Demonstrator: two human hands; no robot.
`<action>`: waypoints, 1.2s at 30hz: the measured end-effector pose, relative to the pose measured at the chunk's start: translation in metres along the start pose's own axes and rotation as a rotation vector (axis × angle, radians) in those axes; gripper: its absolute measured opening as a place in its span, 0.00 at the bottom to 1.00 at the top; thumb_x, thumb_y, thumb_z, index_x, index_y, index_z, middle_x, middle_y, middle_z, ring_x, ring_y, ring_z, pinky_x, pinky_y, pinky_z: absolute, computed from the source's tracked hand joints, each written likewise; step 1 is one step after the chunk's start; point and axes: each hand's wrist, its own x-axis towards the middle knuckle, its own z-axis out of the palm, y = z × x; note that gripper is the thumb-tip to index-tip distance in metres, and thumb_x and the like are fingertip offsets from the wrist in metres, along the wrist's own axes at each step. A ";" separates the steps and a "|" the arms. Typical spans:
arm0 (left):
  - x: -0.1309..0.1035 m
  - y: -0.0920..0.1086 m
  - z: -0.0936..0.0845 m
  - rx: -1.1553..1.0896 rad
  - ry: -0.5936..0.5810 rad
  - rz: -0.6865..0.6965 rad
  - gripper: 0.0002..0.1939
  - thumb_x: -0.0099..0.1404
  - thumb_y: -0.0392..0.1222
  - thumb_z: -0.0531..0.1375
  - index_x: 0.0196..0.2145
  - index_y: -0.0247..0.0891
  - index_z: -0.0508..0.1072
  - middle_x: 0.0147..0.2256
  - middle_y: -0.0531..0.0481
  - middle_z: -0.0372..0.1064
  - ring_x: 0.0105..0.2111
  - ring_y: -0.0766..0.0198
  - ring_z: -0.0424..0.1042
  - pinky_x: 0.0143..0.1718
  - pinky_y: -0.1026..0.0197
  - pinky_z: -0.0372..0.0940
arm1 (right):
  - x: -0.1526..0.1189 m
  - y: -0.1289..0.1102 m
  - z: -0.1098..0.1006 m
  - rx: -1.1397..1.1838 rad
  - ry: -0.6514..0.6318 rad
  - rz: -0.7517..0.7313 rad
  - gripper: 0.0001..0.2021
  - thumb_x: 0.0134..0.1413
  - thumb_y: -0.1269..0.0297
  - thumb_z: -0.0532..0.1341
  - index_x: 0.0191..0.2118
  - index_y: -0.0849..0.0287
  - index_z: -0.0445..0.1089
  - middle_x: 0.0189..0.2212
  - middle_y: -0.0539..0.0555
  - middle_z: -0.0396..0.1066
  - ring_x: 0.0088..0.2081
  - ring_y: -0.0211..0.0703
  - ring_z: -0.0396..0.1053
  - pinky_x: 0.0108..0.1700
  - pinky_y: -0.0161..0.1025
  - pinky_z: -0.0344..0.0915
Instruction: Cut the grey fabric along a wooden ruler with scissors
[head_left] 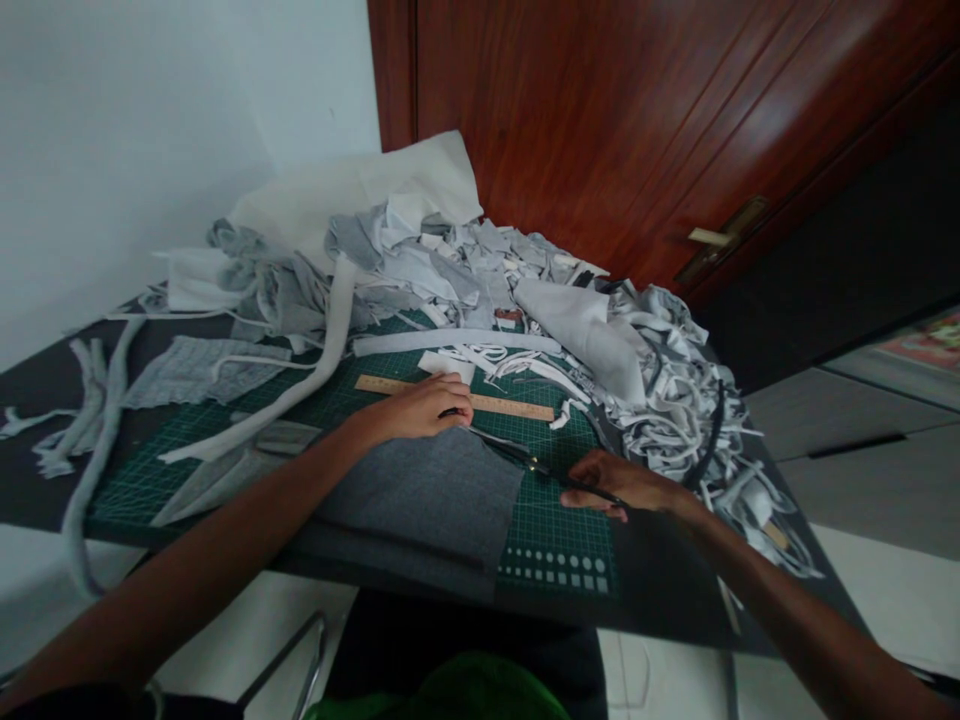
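Note:
A piece of dark grey fabric [442, 500] lies flat across the green cutting mat [562, 540]. My left hand [431, 405] is closed in a pinch at the fabric's far edge; a small dark bit shows between the fingers. My right hand [611, 484] grips the handles of black scissors [532, 464]. The scissors' blades point left along the fabric's upper right edge, with the tips close to my left fingers. Just beyond my left hand, a wooden ruler [517, 407] lies on the mat, partly covered by the hand.
Heaped fabric scraps [525, 255] line the back and right of the dark table [660, 570]. Pale fabric strips [330, 340] and a grey ribbed piece [199, 370] lie to the left. Behind stand a wall and a brown wooden door [570, 120].

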 end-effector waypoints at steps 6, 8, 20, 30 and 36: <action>0.000 -0.004 0.004 0.006 0.013 -0.011 0.09 0.75 0.37 0.60 0.36 0.40 0.78 0.37 0.50 0.76 0.43 0.58 0.70 0.50 0.57 0.60 | 0.000 0.004 0.003 0.008 0.017 -0.006 0.31 0.57 0.40 0.69 0.20 0.57 0.58 0.14 0.42 0.56 0.16 0.30 0.54 0.20 0.31 0.53; 0.000 -0.005 0.005 0.014 0.014 -0.024 0.09 0.75 0.37 0.60 0.36 0.40 0.78 0.37 0.50 0.77 0.44 0.58 0.70 0.50 0.57 0.60 | 0.000 0.005 0.004 0.017 0.012 0.005 0.30 0.56 0.39 0.70 0.21 0.56 0.58 0.14 0.42 0.56 0.16 0.30 0.54 0.19 0.31 0.54; 0.000 -0.014 0.007 -0.097 0.026 -0.011 0.09 0.74 0.38 0.61 0.36 0.41 0.81 0.37 0.50 0.80 0.42 0.60 0.72 0.52 0.56 0.61 | 0.006 -0.006 0.003 0.015 -0.055 0.026 0.33 0.52 0.32 0.69 0.21 0.57 0.58 0.14 0.42 0.56 0.17 0.31 0.57 0.21 0.31 0.57; 0.001 -0.024 0.008 -0.197 0.042 -0.003 0.12 0.75 0.45 0.62 0.36 0.39 0.83 0.37 0.47 0.81 0.41 0.60 0.74 0.49 0.58 0.63 | 0.014 -0.014 0.000 -0.024 -0.056 0.040 0.31 0.54 0.34 0.69 0.23 0.56 0.59 0.14 0.42 0.59 0.17 0.31 0.56 0.21 0.32 0.59; 0.001 -0.027 0.009 -0.211 0.027 0.000 0.14 0.76 0.47 0.61 0.36 0.39 0.83 0.36 0.47 0.81 0.40 0.60 0.74 0.49 0.58 0.63 | 0.015 -0.018 0.003 0.007 -0.042 0.018 0.31 0.53 0.36 0.70 0.22 0.56 0.58 0.14 0.42 0.57 0.16 0.30 0.55 0.20 0.31 0.56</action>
